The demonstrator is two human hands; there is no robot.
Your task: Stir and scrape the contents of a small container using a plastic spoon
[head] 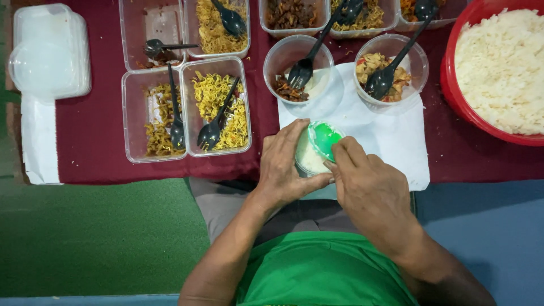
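Nearest the head camera, at the bottom middle of the frame, sits a green shirt (pixel 317 272), with both forearms reaching up from it to the desk (pixel 102 141) edge. Both hands are together on one small round tub (pixel 310 160) that looks to hold white rice, just below the middle of the frame. Left hand (pixel 286 167) wraps its side, thumb underneath. Right hand (pixel 368 187) pinches a green-tinted lid (pixel 326 139) by its edge, the lid tilted and only partly seated.

To close it well, I'd judge the left hand should keep the tub steady and level while the right lowers the lid flat and presses round the rim; pushing one side only could pop the other up.

Above them, two round cups with black forks (pixel 303 71) stand on a white sheet (pixel 391 136). At upper left are trays of yellow noodles (pixel 218 105), at far right a red bowl of rice (pixel 498 68).
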